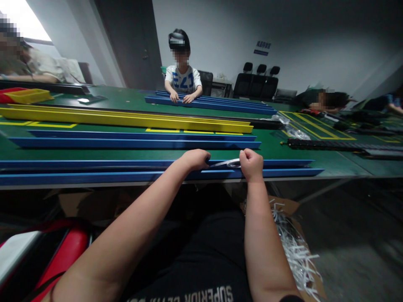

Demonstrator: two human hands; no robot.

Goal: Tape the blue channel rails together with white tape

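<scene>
Along the near table edge lie long blue channel-shaped bars [94,176]. A thin white strip [224,162] stretches between my two hands just over them, with a loop of it beside the right hand. My left hand [197,159] is closed, its fingertips at the strip's left end, low against the blue bars; the exact grip is partly hidden. My right hand [252,164] makes a fist around the other end of the strip, above the same bars.
Beyond lie more blue bars [141,143] and long yellow bars [126,120]. Across the green table, a person [182,79] has both hands on further blue bars [214,104]. Black strips [330,145] lie right. A cardboard box [288,205] of white strips stands below the table.
</scene>
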